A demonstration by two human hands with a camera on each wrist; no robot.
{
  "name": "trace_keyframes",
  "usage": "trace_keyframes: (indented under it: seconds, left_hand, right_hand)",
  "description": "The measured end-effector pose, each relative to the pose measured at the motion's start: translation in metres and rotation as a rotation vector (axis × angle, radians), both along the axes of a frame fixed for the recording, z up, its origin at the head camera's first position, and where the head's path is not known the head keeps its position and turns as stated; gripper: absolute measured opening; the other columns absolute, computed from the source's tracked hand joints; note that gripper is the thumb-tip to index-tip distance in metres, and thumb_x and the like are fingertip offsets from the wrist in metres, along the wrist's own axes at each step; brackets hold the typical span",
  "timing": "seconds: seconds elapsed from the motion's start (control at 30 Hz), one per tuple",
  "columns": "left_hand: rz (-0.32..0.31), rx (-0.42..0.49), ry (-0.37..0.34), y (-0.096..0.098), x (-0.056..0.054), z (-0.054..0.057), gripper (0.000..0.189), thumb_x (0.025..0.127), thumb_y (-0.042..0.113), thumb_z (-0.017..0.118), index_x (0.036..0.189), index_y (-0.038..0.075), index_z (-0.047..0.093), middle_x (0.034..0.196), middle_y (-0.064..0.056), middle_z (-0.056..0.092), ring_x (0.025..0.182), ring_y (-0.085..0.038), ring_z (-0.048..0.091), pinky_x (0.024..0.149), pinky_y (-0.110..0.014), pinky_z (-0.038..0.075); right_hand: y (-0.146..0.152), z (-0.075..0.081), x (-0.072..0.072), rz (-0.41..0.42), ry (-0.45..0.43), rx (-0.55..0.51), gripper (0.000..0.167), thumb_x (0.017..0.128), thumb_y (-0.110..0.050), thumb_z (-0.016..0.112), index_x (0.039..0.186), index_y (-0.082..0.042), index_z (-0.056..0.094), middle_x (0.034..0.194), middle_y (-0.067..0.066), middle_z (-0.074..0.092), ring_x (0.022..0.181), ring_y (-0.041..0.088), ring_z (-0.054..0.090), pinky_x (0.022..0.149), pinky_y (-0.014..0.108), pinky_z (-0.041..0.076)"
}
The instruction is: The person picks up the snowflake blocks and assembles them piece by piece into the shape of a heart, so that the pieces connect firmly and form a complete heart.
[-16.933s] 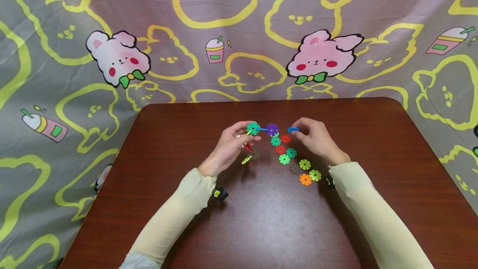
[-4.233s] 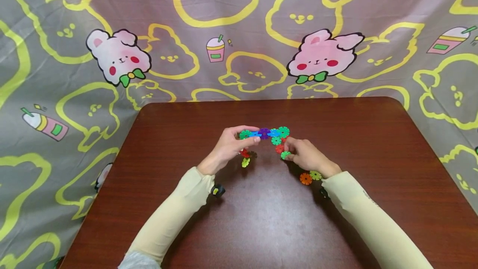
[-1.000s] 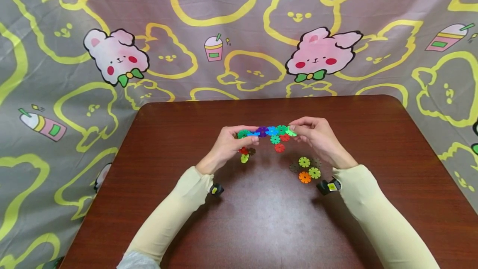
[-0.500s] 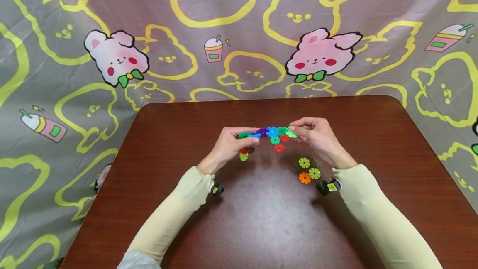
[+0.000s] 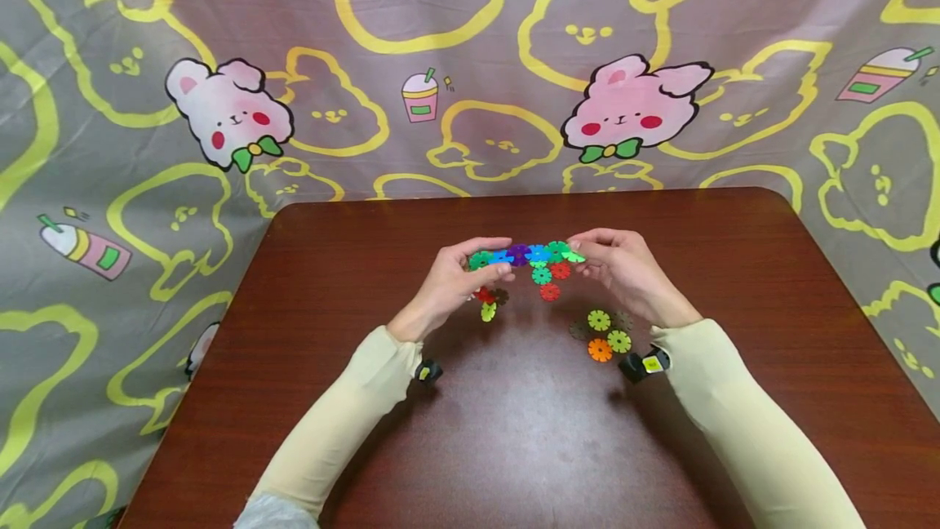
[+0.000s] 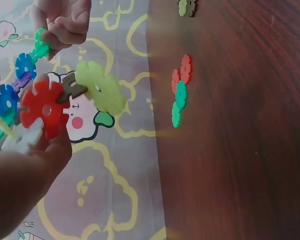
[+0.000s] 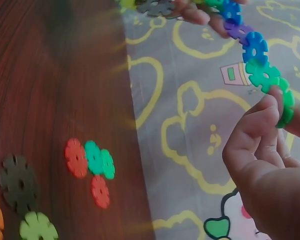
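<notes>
A chain of notched plastic discs stretches between my two hands, raised off the table, with a purple disc (image 5: 518, 255) at its middle. Blue and green discs flank the purple one. My left hand (image 5: 441, 288) grips the chain's left part. There, in the left wrist view, hang a red disc (image 6: 46, 110), a dark grey disc (image 6: 70, 90) and a yellow-green disc (image 6: 102, 90); a white disc (image 6: 22, 141) is partly hidden by the fingers. My right hand (image 5: 635, 276) pinches a light green disc (image 7: 286, 107) at the right end, against a green disc (image 7: 261, 75).
On the brown table (image 5: 514, 431), red discs (image 5: 550, 292) and green discs (image 5: 541, 275) lie below the chain. Closer to my right forearm are an orange disc (image 5: 600, 350), yellow-green discs (image 5: 619, 341) and dark discs (image 5: 579, 330). A patterned cloth (image 5: 485, 39) hangs behind the table.
Earlier my right hand held a blue disc, then took the light green disc from the table; that disc is now at the chain's right end. Over the last second the chain has tilted slightly.
</notes>
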State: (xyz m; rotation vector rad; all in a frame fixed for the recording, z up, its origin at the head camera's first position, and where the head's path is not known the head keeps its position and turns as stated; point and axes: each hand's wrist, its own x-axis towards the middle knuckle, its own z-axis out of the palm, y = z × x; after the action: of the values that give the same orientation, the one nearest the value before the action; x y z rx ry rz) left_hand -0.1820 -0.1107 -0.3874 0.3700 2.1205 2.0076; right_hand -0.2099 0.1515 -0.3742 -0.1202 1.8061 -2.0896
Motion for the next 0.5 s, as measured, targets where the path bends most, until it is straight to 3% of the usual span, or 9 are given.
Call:
trace_keyframes:
  seconds: [0.1, 0.2, 0.37, 0.5]
  left_hand:
    - [-0.001, 0.009, -0.019, -0.0013, 0.0002, -0.0009, 0.042, 0.089, 0.013, 0.069, 0.130, 0.014, 0.058, 0.099, -0.019, 0.073, 0.095, -0.036, 0.070, 0.080, -0.033, 0.057]
    - [0.019, 0.004, -0.039, -0.0032, -0.0002, -0.0029, 0.042, 0.089, 0.014, 0.069, 0.130, 0.015, 0.058, 0.100, -0.018, 0.073, 0.088, -0.023, 0.072, 0.072, -0.027, 0.054]
    - [0.063, -0.001, -0.080, -0.0059, -0.0011, -0.0066, 0.045, 0.087, 0.015, 0.072, 0.128, 0.006, 0.057, 0.108, -0.012, 0.070, 0.080, -0.006, 0.063, 0.066, -0.020, 0.048]
    - [0.077, -0.050, -0.105, -0.0078, -0.0004, -0.0077, 0.039, 0.085, 0.018, 0.074, 0.114, -0.002, 0.057, 0.085, -0.003, 0.057, 0.070, -0.008, 0.051, 0.065, -0.022, 0.046]
  right_hand:
    - [0.0009, -0.0015, -0.0009, 0.004, -0.044, -0.098, 0.008, 0.093, -0.011, 0.064, 0.094, -0.007, 0.070, 0.085, -0.002, 0.070, 0.069, 0.012, 0.064, 0.066, 0.021, 0.053]
    - [0.0023, -0.0040, -0.0025, 0.013, -0.068, -0.149, 0.009, 0.093, -0.009, 0.062, 0.092, -0.008, 0.072, 0.081, -0.001, 0.070, 0.069, 0.013, 0.063, 0.067, 0.022, 0.053]
    - [0.0049, -0.0063, -0.0038, 0.011, -0.096, -0.184, 0.012, 0.094, -0.010, 0.062, 0.090, -0.010, 0.074, 0.079, -0.001, 0.069, 0.069, 0.013, 0.061, 0.069, 0.022, 0.052]
    - [0.0070, -0.0061, -0.0043, 0.003, -0.105, -0.185, 0.011, 0.093, -0.012, 0.064, 0.091, -0.011, 0.074, 0.080, -0.001, 0.069, 0.070, 0.012, 0.061, 0.070, 0.023, 0.053]
